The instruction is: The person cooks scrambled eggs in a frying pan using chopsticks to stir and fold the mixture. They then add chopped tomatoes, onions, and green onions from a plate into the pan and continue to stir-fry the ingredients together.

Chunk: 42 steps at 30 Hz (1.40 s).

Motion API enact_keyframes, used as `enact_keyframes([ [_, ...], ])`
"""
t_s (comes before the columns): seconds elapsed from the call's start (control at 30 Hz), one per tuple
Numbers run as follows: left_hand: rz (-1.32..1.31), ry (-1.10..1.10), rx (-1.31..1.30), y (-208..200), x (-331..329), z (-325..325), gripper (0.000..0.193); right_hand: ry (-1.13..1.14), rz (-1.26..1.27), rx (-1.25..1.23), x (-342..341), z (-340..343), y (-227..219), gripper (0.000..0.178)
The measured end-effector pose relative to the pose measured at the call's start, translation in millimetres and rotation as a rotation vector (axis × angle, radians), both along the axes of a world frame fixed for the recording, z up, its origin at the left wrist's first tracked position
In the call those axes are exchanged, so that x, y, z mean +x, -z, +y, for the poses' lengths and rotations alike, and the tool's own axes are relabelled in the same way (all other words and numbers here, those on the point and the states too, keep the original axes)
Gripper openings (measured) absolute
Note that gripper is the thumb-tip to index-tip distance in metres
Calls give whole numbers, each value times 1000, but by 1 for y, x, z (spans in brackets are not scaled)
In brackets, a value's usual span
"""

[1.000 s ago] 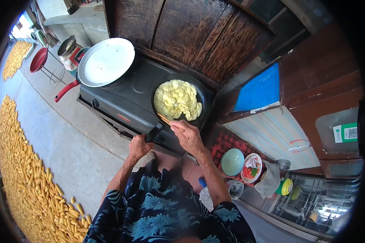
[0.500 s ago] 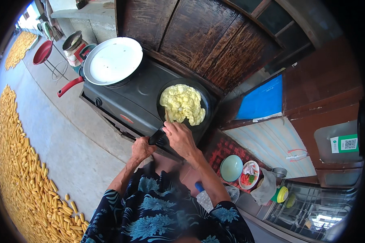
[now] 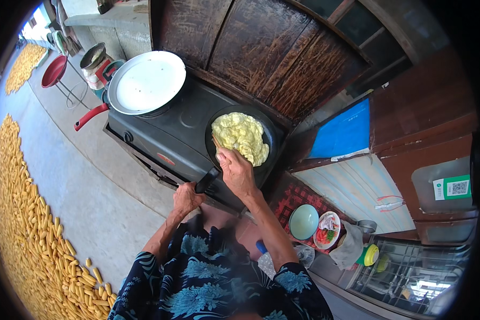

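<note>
My left hand (image 3: 188,197) is closed around the black handle (image 3: 207,180) of a dark frying pan (image 3: 272,140) on the right side of the stove. A puffy yellow layer of cooked egg (image 3: 240,133) fills much of the pan. Over the pan's near edge, my right hand (image 3: 237,173) grips wooden chopsticks (image 3: 216,143). Their tips touch or lie right beside the egg's left edge; my fingers hide the rest of them.
A wide white pan lid (image 3: 148,82) covers a red-handled pan (image 3: 92,117) on the stove's (image 3: 160,130) left burner. To the right are a pale green bowl (image 3: 304,222) and a plate of chopped food (image 3: 327,231). Corn cobs (image 3: 32,229) spread over the floor at left.
My right hand has moved slightly forward with the chopsticks, and the egg's near edge has changed shape. My left hand stays on the handle.
</note>
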<state>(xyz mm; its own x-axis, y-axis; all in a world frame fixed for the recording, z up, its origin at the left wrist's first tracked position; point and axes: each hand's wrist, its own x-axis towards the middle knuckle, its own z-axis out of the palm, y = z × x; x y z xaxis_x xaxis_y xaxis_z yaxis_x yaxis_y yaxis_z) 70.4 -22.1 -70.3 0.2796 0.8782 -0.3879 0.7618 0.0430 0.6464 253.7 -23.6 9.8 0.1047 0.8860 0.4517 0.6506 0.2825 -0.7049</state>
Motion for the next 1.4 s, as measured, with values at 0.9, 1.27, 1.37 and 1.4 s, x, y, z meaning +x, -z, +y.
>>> enact_keyframes([
  [0.9, -3, 50, -12, 0, -3, 0, 32, 304, 519, -134, 38, -69, 0, 23],
  [1.27, 44, 94, 232, 15, -14, 6, 37, 568, 733, -31, 51, -99, -23, 34],
  [1.37, 42, 195, 211, 11, -24, 29, 36, 617, 770, 41, 50, -103, -29, 34],
  [1.4, 21, 204, 221, 7, -24, 34, 33, 633, 764, 46, 50, -104, -33, 34],
])
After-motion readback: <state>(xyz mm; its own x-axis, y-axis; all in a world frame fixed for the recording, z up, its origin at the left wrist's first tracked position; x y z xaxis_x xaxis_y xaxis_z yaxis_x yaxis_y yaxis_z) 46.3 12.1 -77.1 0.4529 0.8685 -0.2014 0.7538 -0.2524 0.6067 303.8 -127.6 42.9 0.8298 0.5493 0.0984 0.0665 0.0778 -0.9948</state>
